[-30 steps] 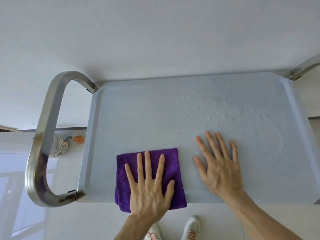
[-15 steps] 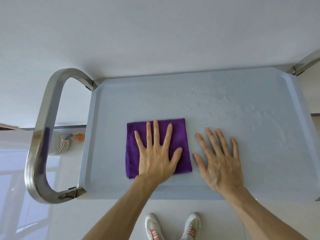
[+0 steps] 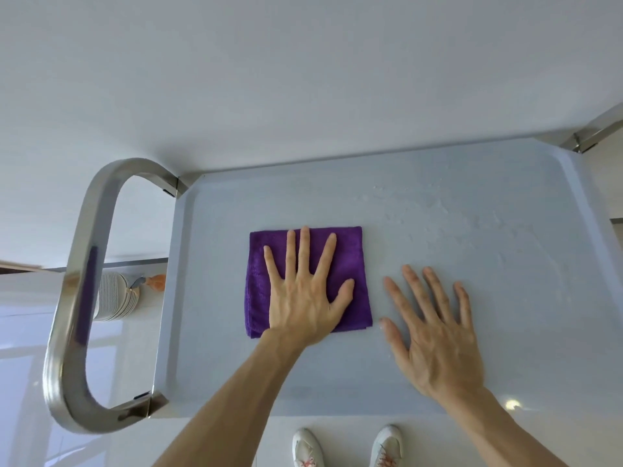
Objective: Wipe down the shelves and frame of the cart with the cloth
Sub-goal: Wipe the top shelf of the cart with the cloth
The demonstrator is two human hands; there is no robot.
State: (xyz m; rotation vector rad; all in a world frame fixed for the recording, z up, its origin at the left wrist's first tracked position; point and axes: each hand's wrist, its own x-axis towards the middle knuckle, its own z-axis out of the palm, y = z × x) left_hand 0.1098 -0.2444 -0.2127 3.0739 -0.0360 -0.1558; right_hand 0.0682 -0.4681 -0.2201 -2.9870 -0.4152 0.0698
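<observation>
step: wiping the top shelf (image 3: pixel 438 392), my read
cloth (image 3: pixel 340 251): purple, folded to a square, flat on the shelf left of centre, well clear of all four rims
left hand (image 3: pixel 303 298): flat on the cloth, fingers straight and spread, palm pressing down; no grip
right hand (image 3: pixel 435 332): flat on bare shelf just right of the cloth, fingers straight and spread; looks like bracing, holds nothing
wet patch (image 3: pixel 472 217): droplets/film across the far right of the shelf, beyond the right hand, apart from the cloth
dry side: surface round the cloth and toward the left rim looks matte, no droplets I can make out
handle (image 3: pixel 77 298): steel loop off the left end, nothing touching it
frame (image 3: pixel 586 136): steel bracket at far right corner, untouched
done: at most part of the top shelf, judging by the dry left area
left: wet right half, rims, handle, frame, any lower shelves (not in view)
progress: early, maybe a fraction of one shelf
other: stacked plates (image 3: pixel 114 298) beyond the handle; shoes (image 3: pixel 308 448) below the near edge
</observation>
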